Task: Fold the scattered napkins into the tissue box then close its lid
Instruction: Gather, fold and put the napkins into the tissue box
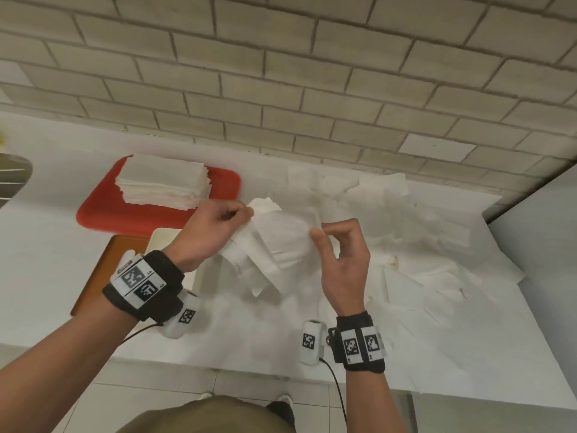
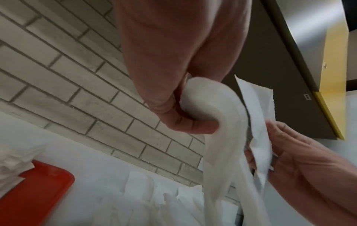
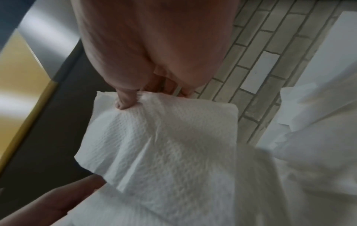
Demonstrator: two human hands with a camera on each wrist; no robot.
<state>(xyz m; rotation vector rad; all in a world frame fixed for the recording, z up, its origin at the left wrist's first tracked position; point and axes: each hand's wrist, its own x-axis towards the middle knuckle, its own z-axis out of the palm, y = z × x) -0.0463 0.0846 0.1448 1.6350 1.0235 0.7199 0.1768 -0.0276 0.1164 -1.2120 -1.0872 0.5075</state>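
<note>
A: Counter (image 1: 46, 245), white, runs along the brick-tile wall (image 1: 281, 73). Biggest spread on it: loose napkins (image 1: 421, 239), crumpled & overlapping, on the right half, back to the wall.

B: Left side?

A: Red tray (image 1: 103, 214) w/ a neat stack of folded napkins (image 1: 162, 182) on it. Just in front of the tray, a pale box (image 1: 162, 242) on an orange-brown board (image 1: 103, 267); mostly hidden behind the left forearm, can't tell if it's the tissue box or where its lid is.

B: Hands?

A: Both up over the counter centre, sharing one napkin (image 1: 274, 242), partly folded, lower end draping down. Left hand (image 1: 209, 232): grip clenched on the napkin's left top edge, paper bunched in curled fingers (image 2: 193, 126) per left wrist view. Right hand (image 1: 340, 264): grip pinching the right edge, thumb (image 3: 125, 102) pressed on top of the paper, fingers behind. Other fingers of that hand arched loose above.

B: Napkin touching counter?

A: Can't tell; lower end hangs close to it.

B: Small stuff?

A: Wrist cams w/ black straps & square code tags on both wrists.
</note>
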